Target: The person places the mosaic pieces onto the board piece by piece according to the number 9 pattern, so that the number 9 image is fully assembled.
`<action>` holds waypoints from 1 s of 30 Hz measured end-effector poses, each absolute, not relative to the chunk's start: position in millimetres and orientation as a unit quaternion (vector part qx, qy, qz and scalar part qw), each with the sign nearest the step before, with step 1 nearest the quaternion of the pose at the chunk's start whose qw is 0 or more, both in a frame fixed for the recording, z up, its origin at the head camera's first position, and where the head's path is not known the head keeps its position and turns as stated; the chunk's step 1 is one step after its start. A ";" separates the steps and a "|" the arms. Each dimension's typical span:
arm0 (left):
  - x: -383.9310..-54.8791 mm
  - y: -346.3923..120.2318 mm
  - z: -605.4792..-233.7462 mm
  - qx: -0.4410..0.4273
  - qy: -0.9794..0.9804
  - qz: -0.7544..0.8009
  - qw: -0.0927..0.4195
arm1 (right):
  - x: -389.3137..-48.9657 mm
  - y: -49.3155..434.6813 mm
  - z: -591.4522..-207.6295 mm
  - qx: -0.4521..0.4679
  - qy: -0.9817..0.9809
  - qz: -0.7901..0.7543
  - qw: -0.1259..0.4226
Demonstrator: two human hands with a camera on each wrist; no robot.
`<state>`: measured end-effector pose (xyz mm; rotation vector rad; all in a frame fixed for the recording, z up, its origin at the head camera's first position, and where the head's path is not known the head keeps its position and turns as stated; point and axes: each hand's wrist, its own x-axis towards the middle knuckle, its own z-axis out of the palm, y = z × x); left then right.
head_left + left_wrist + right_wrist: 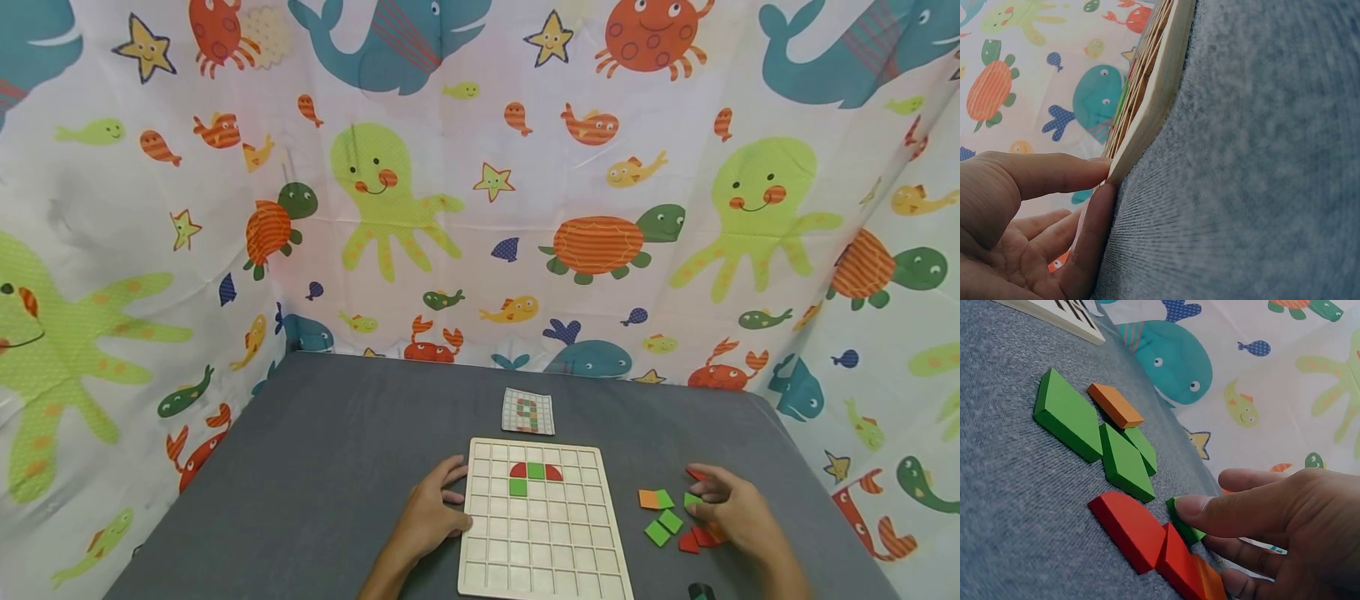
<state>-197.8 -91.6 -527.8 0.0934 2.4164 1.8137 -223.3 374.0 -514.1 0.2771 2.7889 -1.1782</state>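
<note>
Right hand seems to be pinching a green tile, right of the wooden board; left hand pinches the board's edge. Grey tabletop, sea-creature curtain round it. Loose nearby: three more greens, two oranges, some reds, fingers blocking. Board's got two green squares, two red pieces.

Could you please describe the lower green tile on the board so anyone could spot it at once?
On the grey table, find the wooden grid board. In its second row from the far edge sits the left red piece; directly below, in the head view, is the green tile. Unlike the upper green tile, right of that red piece, it is alone in its row.
</note>
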 end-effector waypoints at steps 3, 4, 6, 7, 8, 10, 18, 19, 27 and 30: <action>-197.7 -91.9 -528.0 0.030 0.798 0.599 0.060 | -223.9 374.6 -515.2 0.097 0.915 -0.387 0.049; -197.6 -91.9 -528.0 0.029 0.798 0.599 0.060 | -224.0 374.7 -515.1 0.097 0.915 -0.388 0.050; -197.5 -92.0 -528.0 0.029 0.798 0.599 0.060 | -224.0 375.4 -515.2 0.096 0.914 -0.390 0.051; -197.5 -92.0 -527.9 0.029 0.798 0.599 0.060 | -224.1 375.8 -515.1 0.095 0.914 -0.390 0.052; -197.5 -92.0 -527.9 0.029 0.798 0.600 0.060 | -224.0 376.2 -514.6 0.094 0.914 -0.391 0.053; -197.4 -92.0 -527.7 0.030 0.797 0.600 0.059 | -223.4 377.2 -513.8 0.093 0.914 -0.391 0.053; -196.9 -92.1 -526.7 0.029 0.797 0.601 0.058 | -220.4 379.4 -510.3 0.092 0.917 -0.385 0.048; -196.9 -92.2 -526.7 0.029 0.797 0.601 0.058 | -220.5 378.9 -509.9 0.093 0.918 -0.383 0.047; -196.6 -92.5 -528.0 0.032 0.797 0.601 0.056 | -221.7 375.5 -508.4 0.101 0.924 -0.365 0.048; -196.4 -92.6 -527.6 0.031 0.797 0.600 0.057 | -222.1 372.5 -508.2 0.104 0.923 -0.369 0.038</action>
